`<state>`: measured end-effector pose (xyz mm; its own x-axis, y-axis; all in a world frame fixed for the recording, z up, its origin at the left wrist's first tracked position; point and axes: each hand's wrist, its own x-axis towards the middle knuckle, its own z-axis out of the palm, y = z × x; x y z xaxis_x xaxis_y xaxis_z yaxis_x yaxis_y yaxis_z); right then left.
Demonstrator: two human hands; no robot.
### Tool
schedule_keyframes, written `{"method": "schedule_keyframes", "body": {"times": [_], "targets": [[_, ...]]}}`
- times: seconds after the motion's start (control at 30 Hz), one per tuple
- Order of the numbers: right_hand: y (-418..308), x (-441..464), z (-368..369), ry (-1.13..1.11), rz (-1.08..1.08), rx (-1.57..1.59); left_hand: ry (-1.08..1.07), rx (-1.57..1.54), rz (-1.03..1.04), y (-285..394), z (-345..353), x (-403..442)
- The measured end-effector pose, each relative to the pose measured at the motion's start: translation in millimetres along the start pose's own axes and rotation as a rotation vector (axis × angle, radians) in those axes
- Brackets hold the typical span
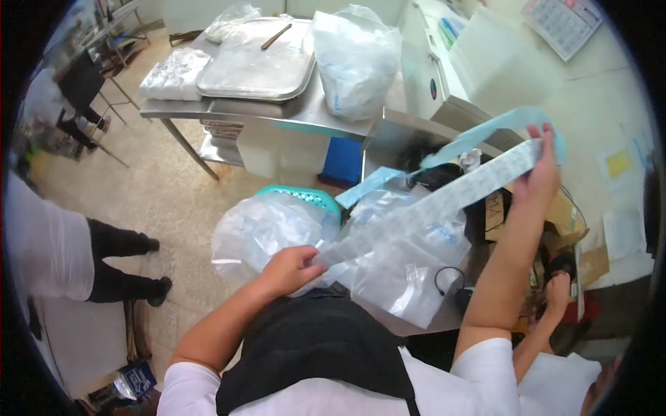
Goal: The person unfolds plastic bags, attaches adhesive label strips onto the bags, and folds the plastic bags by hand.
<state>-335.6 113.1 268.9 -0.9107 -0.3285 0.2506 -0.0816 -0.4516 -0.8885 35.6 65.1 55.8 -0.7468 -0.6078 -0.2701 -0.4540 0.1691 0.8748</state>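
A long whitish strip with rows of faint print, like a label strip (454, 194), stretches slantwise across the front of me. My left hand (293, 269) pinches its lower end between thumb and fingers, above the clear plastic bags. Up at the right, my right hand (541, 170) is closed around the other end. From that same hand a light blue strip (479, 135) loops back to the left and hangs over the bags. Beneath the label strip lie clear plastic bags (409, 274); what they hold is hard to make out.
A clear-bagged turquoise basket (298, 194) stands left of centre. Behind it, a steel table (243, 107) carries a metal tray (250, 62), a brown-handled tool (276, 36) and a bulging plastic bag (357, 62). One person (55, 243) stands at left; another person's hand (557, 291) is at right, near cardboard.
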Motion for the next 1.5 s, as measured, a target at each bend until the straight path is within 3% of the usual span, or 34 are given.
{"method": "schedule_keyframes", "body": {"times": [0.07,0.13,0.23,0.3,0.37,0.4,0.43,0.47,0.53,0.6,0.63,0.67,0.73,0.77,0.83,0.87,0.93,0.97,1.07,1.2,1.37,1.5], "targets": [[-3,32,-22,0.030,-0.139,-0.194,-0.071,-0.269,-0.068,16,-11,5],[9,45,-41,0.027,-0.250,-0.564,-0.045,-0.201,0.029,33,-18,16],[2,20,-53,-0.288,0.228,-1.542,0.106,0.027,0.313,62,-19,38],[24,14,-89,-0.478,0.070,-1.294,0.239,0.198,0.589,87,-18,55],[33,-51,-65,-0.514,0.045,-0.958,0.329,0.315,0.782,118,-18,72],[23,-76,-45,-0.749,0.248,-0.769,0.367,0.359,0.848,130,-14,80],[22,-95,-31,-0.985,0.251,-0.710,0.340,0.320,0.845,138,-9,89],[32,-113,-17,-1.033,0.262,-0.510,0.315,0.281,0.843,145,-4,98],[75,-99,-30,-0.881,0.328,-0.372,0.279,0.109,0.764,146,-1,103],[84,-71,-45,-0.558,0.368,-0.548,0.254,-0.151,0.598,139,-5,101],[90,-54,-56,-0.356,0.287,-0.507,0.332,-0.043,0.599,127,-8,99],[93,-36,-67,-0.154,0.208,-0.465,0.244,-0.220,0.464,108,-10,99],[85,4,-91,0.138,-0.124,-0.526,0.124,-0.404,0.207,62,-6,97],[86,14,-101,0.078,-0.318,-0.731,0.091,-0.414,0.097,41,-1,95],[93,27,-117,-0.058,-0.718,-1.128,0.127,-0.228,0.080,11,12,90],[102,30,-122,-0.185,-0.350,-1.305,0.148,-0.134,0.073,-1,19,89],[119,26,-129,-0.279,-0.230,-1.608,0.162,-0.083,0.041,-20,36,98],[124,19,-132,-0.202,-0.429,-1.535,0.175,-0.059,0.024,-28,42,105],[103,-39,-87,-0.166,-0.537,-1.169,0.101,-0.111,-0.018,-24,47,116],[110,-115,-65,-0.566,-0.409,-1.066,0.129,-0.011,-0.070,0,38,113],[134,-171,-70,-0.675,-0.248,-1.014,0.227,0.055,0.063,11,34,98],[135,-184,-74,-0.720,-0.179,-1.018,0.127,-0.231,0.041,10,38,99]]}}
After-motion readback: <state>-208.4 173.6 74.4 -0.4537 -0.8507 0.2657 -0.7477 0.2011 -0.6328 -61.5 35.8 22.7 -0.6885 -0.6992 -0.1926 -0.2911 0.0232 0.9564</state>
